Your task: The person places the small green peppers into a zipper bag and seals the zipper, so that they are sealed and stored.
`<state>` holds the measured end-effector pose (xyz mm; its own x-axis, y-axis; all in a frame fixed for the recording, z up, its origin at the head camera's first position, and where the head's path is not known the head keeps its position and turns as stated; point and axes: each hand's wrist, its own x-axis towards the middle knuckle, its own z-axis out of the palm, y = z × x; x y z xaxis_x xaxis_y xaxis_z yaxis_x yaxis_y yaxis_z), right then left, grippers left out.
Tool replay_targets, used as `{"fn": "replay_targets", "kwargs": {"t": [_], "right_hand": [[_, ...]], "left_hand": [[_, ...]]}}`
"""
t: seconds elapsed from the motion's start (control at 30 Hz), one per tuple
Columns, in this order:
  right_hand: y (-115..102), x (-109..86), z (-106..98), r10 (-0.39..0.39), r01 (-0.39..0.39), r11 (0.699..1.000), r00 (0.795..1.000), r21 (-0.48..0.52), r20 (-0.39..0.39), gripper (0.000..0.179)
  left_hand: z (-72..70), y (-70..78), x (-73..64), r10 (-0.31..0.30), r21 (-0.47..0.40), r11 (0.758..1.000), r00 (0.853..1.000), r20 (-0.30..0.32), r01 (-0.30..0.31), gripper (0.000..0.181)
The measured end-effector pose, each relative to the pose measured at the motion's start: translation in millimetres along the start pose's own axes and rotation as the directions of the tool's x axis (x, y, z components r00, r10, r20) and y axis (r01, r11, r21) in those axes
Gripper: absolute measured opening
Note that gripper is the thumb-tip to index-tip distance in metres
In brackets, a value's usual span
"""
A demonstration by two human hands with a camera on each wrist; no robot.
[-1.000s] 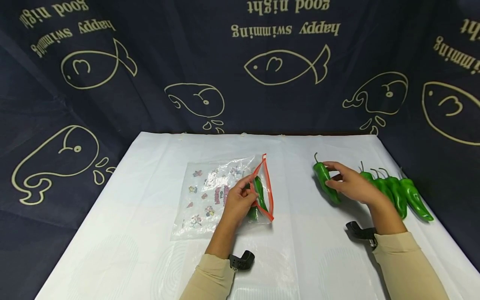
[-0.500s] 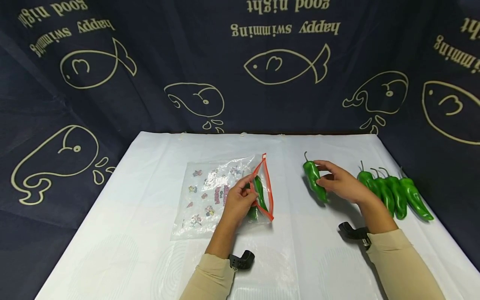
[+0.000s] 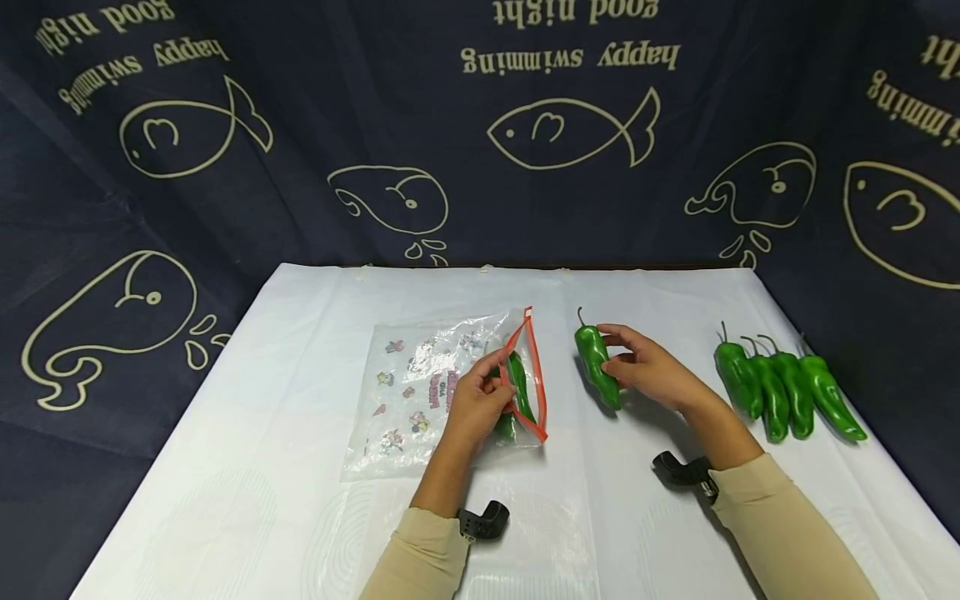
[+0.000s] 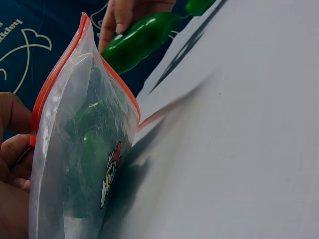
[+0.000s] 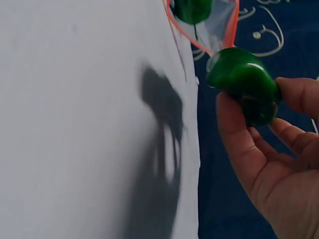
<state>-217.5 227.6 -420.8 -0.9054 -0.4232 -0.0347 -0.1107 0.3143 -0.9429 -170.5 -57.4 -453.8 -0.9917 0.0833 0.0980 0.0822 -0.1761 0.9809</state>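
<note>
A clear zip bag [image 3: 405, 375] with a red zip edge and printed figures lies on the table, its mouth held apart toward the right. My left hand [image 3: 477, 400] pinches the upper side of that mouth between thumb and fingers. Inside the bag, green peppers [image 3: 521, 387] show through the plastic; how many is unclear. My right hand [image 3: 648, 367] holds another green pepper [image 3: 597, 367] between thumb and fingers, above the table and a little right of the bag mouth. In the right wrist view, this held pepper [image 5: 244, 82] appears end-on, with the red bag edge beyond it.
Several green peppers [image 3: 787, 387] lie side by side near the table's right edge. A flat transparent sheet [image 3: 525, 517] lies on the white table in front of the bag. Dark cloth [image 3: 570, 217] with fish and whale drawings hangs behind and beside the table.
My right hand has carried its pepper left, away from the row of peppers and closer to the bag mouth. My left hand and the bag have stayed in place.
</note>
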Motion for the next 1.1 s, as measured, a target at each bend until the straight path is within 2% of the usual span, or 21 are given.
{"fn": "replay_targets", "kwargs": {"t": [0.2,0.63,0.87,1.1], "right_hand": [[-5,6.7,16,-0.01,0.011,0.997,1.0,0.074,-0.017,0.065],[-12,20.1,47,-0.021,0.02,0.976,1.0,0.216,0.0,0.071],[-15,28.7,63,0.014,-0.001,0.961,0.999,0.275,-0.047,0.075],[-17,30.0,76,0.059,-0.051,0.96,0.998,0.274,-0.021,0.077]], "left_hand": [[0.4,2.5,0.5,-0.05,0.002,0.999,0.999,-0.015,0.05,0.059],[1.6,2.9,0.8,-0.059,-0.015,0.998,0.998,-0.021,0.059,0.06],[1.7,2.0,0.5,-0.057,-0.004,0.998,0.998,-0.028,0.057,0.06],[2.3,2.7,0.6,-0.07,0.002,0.998,0.997,-0.03,0.07,0.061]]}}
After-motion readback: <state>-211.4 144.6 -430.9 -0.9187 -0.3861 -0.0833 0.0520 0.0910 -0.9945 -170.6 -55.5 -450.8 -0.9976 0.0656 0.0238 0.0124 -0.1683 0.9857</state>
